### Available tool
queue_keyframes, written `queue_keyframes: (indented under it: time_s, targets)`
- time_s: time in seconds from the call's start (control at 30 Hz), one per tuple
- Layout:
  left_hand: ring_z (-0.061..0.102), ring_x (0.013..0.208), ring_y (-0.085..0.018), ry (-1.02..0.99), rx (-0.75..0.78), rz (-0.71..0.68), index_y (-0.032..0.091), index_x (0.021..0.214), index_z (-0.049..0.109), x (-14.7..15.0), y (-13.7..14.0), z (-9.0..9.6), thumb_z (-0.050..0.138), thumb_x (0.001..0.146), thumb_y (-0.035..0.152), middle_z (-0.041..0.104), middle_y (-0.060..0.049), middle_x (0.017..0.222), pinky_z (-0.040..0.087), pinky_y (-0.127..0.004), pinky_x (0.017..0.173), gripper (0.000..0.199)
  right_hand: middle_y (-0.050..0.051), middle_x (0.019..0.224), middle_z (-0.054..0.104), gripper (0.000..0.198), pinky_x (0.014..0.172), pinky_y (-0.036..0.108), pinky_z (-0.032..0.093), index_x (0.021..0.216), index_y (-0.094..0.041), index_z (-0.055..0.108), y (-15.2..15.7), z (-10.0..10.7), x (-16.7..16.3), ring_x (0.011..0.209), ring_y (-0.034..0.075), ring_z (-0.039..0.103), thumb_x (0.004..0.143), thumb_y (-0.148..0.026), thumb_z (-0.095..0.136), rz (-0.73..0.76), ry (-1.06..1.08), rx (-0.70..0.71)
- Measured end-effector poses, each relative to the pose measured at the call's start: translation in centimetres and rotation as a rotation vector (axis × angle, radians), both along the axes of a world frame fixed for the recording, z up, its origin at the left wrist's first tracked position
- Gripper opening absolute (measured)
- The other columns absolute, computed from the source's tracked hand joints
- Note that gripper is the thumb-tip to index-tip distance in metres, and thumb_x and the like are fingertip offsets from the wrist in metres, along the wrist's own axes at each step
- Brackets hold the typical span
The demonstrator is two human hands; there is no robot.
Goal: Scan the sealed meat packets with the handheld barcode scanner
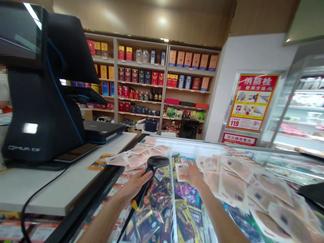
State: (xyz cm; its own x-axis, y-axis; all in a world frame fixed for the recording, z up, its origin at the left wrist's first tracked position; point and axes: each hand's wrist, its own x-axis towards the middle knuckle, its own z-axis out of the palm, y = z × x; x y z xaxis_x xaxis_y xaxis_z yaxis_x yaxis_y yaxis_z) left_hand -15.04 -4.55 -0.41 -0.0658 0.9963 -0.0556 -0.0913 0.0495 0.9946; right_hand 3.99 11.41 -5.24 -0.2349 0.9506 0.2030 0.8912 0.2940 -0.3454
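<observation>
My left hand (135, 185) is wrapped round the handle of a black barcode scanner (157, 162), with its head over the freezer and its cable trailing down. Between the thumb and fingers of my right hand (193, 174) is a small flat clear-sealed packet (179, 171), held just right of the scanner. To the right, a spread of similar pale pinkish packets (232, 185) lies on the freezer's glass top. More of these packets form a pile (136, 157) on the left, beyond my left hand. What the packets contain is not clear.
Below my hands, a chest freezer holds colourful wrapped packs (149, 219), parted by a white wire divider (173, 199). At left, a black checkout terminal (43, 118) stands on a white counter (43, 192), near an orange packet (101, 162). Shelves (141, 82) of boxes line the back wall.
</observation>
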Motion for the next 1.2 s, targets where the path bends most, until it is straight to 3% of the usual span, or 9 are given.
queue_keyframes:
  time_s: [0.1, 0.2, 0.33, 0.47, 0.67, 0.83, 1.03, 1.2]
  targets:
    - [0.04, 0.039, -0.005, 0.003, -0.005, 0.002, 0.015, 0.064, 0.047, 0.5, -0.2, 0.3, 0.045, 0.066, 0.048, 0.05, 0.003, 0.053, 0.028, -0.017, 0.038, 0.033, 0.013, 0.103, 0.052, 0.078, 0.072, 0.037, 0.035, 0.115, -0.016, 0.033, -0.2, 0.3, 0.7, 0.094, 0.029, 0.047, 0.048, -0.046, 0.057, -0.042, -0.047, -0.03]
    - [0.041, 0.04, -0.005, -0.003, -0.012, 0.011, 0.016, 0.065, 0.046, 0.6, -0.3, 0.4, 0.046, 0.066, 0.047, 0.051, 0.003, 0.054, 0.03, -0.018, 0.039, 0.032, 0.009, 0.094, 0.057, 0.067, 0.07, 0.032, 0.036, 0.113, -0.016, 0.035, 0.1, 0.0, 1.1, 0.09, 0.025, 0.05, 0.052, -0.034, 0.056, 0.013, 0.007, -0.029]
    - [0.042, 0.041, -0.005, 0.014, 0.01, 0.018, 0.015, 0.067, 0.047, 0.4, -0.6, 0.8, 0.046, 0.067, 0.048, 0.052, 0.002, 0.057, 0.032, -0.018, 0.04, 0.032, 0.005, 0.093, 0.059, 0.053, 0.069, 0.024, 0.038, 0.111, -0.015, 0.037, 1.1, -0.4, 1.3, 0.085, 0.017, 0.053, 0.06, -0.021, 0.047, 0.028, 0.264, 0.009]
    - [0.042, 0.043, -0.005, 0.014, 0.022, -0.058, 0.015, 0.069, 0.047, 0.4, -1.1, 1.9, 0.045, 0.068, 0.047, 0.05, 0.003, 0.057, 0.032, -0.018, 0.041, 0.031, 0.005, 0.091, 0.06, 0.036, 0.069, 0.023, 0.04, 0.099, -0.015, 0.048, 1.9, -0.1, 1.7, 0.083, 0.017, 0.054, 0.066, -0.023, 0.04, -0.024, 0.481, 0.05]
    - [0.042, 0.043, -0.006, 0.031, 0.052, -0.108, 0.016, 0.069, 0.045, 1.2, -1.5, 3.7, 0.046, 0.067, 0.047, 0.051, 0.002, 0.057, 0.03, -0.018, 0.042, 0.031, 0.005, 0.094, 0.059, 0.04, 0.067, 0.024, 0.042, 0.105, -0.013, 0.045, 2.4, 0.0, 2.7, 0.083, 0.017, 0.055, 0.067, -0.024, 0.037, 0.002, 0.62, 0.034]
    - [0.04, 0.039, -0.006, 0.062, 0.064, -0.152, 0.015, 0.063, 0.045, 2.4, -1.0, 4.0, 0.046, 0.066, 0.05, 0.048, 0.003, 0.049, 0.028, -0.019, 0.04, 0.035, 0.006, 0.091, 0.06, 0.04, 0.067, 0.025, 0.043, 0.101, -0.012, 0.047, 2.3, 1.1, 3.7, 0.079, 0.018, 0.055, 0.062, -0.022, 0.043, -0.05, 0.634, 0.024]
    - [0.042, 0.04, -0.005, 0.01, 0.081, -0.117, 0.016, 0.067, 0.045, 3.7, 0.1, 3.8, 0.047, 0.066, 0.047, 0.051, 0.003, 0.057, 0.03, -0.018, 0.04, 0.031, 0.006, 0.098, 0.056, 0.055, 0.075, 0.027, 0.04, 0.115, -0.014, 0.033, 2.3, 2.5, 6.2, 0.087, 0.018, 0.052, 0.061, -0.023, 0.043, -0.129, 0.686, 0.21]
    - [0.039, 0.037, -0.004, 0.03, 0.09, -0.105, 0.016, 0.069, 0.045, 4.5, 1.3, 3.2, 0.045, 0.068, 0.047, 0.049, 0.004, 0.053, 0.028, -0.017, 0.037, 0.031, 0.008, 0.1, 0.054, 0.064, 0.075, 0.03, 0.038, 0.122, -0.016, 0.023, 3.0, 4.0, 10.9, 0.09, 0.021, 0.051, 0.062, -0.024, 0.043, -0.354, 0.569, 0.317]
